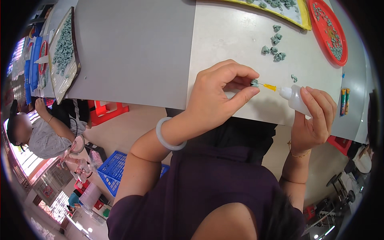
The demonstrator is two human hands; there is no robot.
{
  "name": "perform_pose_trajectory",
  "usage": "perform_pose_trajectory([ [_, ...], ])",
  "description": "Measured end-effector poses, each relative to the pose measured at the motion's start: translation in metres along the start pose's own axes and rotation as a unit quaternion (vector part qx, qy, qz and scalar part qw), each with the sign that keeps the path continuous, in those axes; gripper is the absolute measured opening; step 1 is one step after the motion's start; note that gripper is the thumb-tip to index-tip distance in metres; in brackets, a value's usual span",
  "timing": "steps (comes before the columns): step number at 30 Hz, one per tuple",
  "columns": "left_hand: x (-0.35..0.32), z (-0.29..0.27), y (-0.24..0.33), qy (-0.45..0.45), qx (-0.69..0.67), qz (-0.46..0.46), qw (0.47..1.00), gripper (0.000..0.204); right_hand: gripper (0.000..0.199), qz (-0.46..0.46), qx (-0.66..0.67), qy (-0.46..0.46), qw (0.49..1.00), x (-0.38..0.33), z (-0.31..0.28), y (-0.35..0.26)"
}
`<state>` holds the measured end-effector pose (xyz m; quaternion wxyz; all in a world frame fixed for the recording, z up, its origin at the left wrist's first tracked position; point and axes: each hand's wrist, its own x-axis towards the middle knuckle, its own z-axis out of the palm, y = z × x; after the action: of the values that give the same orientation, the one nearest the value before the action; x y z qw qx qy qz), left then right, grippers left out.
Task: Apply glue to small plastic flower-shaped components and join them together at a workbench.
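Observation:
Between thumb and forefinger my left hand [218, 90] pinches a small grey-green piece [255, 83] above the table's near edge. My right hand [316, 116] is closed round a white squeeze bottle [297, 101], tilted with its yellow needle tip [270, 87] toward the piece. The thin needle reaches the piece or ends right beside it; I cannot tell which. Several similar grey-green pieces [274, 50] lie loose on the table beyond my hands, and a smaller cluster [294, 78] lies just above the bottle.
A yellow-edged tray [306, 22] of pieces and a red oval tray [342, 60] stand at the far right. Two slim coloured tubes [345, 102] lie at the right edge. Another person [44, 128] sits at the left by a tray [60, 90] of pieces. A blue crate [114, 168] is on the floor.

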<state>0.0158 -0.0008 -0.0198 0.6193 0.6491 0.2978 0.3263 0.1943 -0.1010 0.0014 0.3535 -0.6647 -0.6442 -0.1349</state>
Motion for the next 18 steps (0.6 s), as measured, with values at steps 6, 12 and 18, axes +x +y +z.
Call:
perform_pose_trajectory([
  [6, 0.000, 0.001, -0.001, 0.003, -0.006, 0.002, 1.000, 0.019, 0.037, 0.003, -0.003, 0.009, 1.000, 0.000, -0.002, 0.003],
  [12, 0.000, 0.000, -0.001, 0.001, -0.006, 0.002, 1.000, 0.020, 0.036, 0.008, 0.002, 0.000, 1.000, 0.000, 0.000, 0.004],
  [18, 0.002, 0.003, -0.002, 0.004, -0.004, 0.017, 1.000, 0.019, 0.031, 0.208, 0.163, 0.026, 0.964, -0.004, -0.004, 0.030],
])
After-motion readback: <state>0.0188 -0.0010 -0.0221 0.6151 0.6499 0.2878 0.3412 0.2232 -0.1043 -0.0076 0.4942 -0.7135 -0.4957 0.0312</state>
